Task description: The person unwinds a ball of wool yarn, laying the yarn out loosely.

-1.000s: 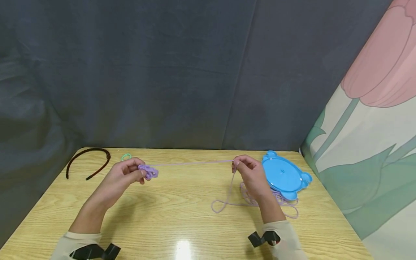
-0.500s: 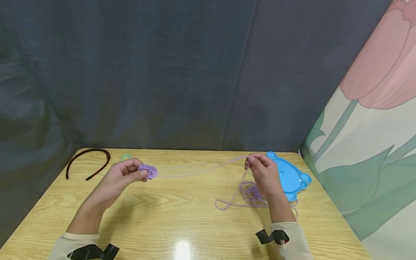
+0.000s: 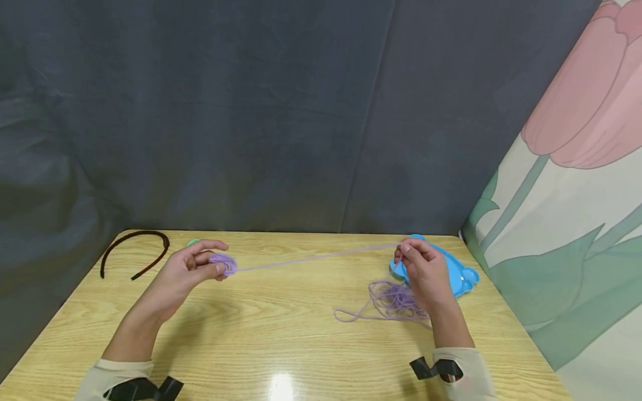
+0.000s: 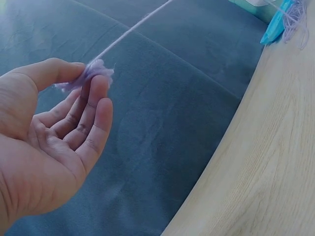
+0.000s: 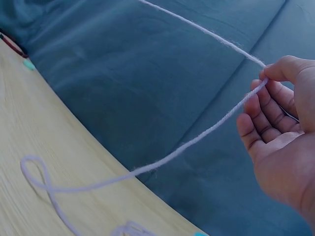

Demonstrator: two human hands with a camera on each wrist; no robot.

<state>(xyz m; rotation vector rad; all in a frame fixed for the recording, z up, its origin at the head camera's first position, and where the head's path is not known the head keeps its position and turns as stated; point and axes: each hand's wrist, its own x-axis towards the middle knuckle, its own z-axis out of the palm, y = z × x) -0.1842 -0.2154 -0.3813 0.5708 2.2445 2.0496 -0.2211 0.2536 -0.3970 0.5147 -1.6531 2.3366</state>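
Note:
Between thumb and fingers, my left hand pinches a small wound bundle of purple yarn; in the left wrist view the bundle shows at the fingertips. A single yarn strand runs taut from it across to my right hand. There the thumb and a finger pinch the strand, as the right wrist view shows, and its slack part hangs down from the fingertips toward the table. A loose yarn pile lies on the table below and left of the right hand.
A blue tray with rounded knobs lies behind the right hand, partly hidden by it. A dark headband-like hoop and a green ring are at the back left of the wooden table. A dark curtain stands behind.
My right hand has moved to the right, away from the left hand. The strand sagged midway and is now taut. My left index finger has lifted and straightened.

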